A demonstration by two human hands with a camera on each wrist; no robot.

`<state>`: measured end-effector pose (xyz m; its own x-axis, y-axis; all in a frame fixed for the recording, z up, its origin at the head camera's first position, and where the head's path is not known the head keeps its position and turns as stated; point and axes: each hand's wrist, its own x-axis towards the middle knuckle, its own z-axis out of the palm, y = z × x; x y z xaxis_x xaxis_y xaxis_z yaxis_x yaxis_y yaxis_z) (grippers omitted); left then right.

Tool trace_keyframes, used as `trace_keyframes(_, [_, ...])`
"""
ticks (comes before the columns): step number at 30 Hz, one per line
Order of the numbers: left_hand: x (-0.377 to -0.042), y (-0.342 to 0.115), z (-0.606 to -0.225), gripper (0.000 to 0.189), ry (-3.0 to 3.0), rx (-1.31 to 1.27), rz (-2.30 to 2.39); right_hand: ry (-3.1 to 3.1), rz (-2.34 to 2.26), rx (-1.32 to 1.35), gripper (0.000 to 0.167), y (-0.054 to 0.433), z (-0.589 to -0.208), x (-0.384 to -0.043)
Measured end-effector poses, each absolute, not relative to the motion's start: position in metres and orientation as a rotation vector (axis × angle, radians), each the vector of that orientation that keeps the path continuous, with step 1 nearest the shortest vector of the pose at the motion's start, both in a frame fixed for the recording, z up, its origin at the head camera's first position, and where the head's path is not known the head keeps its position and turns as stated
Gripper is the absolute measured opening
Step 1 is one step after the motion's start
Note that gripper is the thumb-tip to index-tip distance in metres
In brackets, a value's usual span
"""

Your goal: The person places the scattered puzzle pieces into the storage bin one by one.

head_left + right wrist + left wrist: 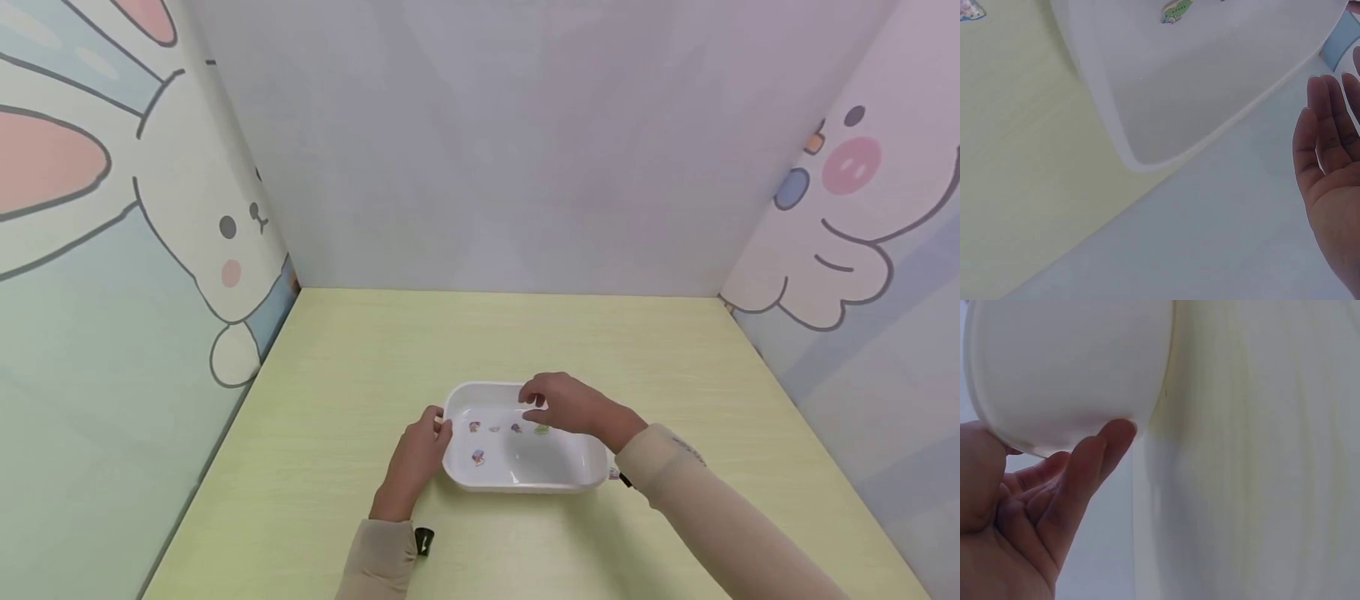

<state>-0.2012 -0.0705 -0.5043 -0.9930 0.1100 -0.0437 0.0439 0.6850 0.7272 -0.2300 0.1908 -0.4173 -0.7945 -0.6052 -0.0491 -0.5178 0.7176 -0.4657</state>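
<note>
White tray (pixel 525 487), lower centre of the head view, open side up on the pale yellow-green table (pixel 300 467). Five small printed pieces (pixel 478 457) show on its floor; a stray piece (pixel 614 473) lies on the table just beyond the tray's right end.

Left hand (pixel 416 457) at the tray's left end, edge pinched between thumb and fingers. Right hand (pixel 566 404) above the tray's upper right part, fingers bent, moderate gap to the thumb; nothing seen in it.

Risks, my judgement: a lift or tug from the left hand would tilt the tray and set the pieces sliding. Right sleeve (pixel 660 467) appears close to the stray piece; a low drag of that forearm could sweep it away. Right hand also covers part of the tray floor, so a piece beneath might be missed.
</note>
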Motion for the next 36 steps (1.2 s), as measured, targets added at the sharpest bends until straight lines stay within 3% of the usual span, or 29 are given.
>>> trace_keyframes(36, [-0.201,-0.07,-0.505,0.032,2.809,0.129,1.216,2.87,-0.784,-0.544,0.018,0.283,-0.431,-0.195])
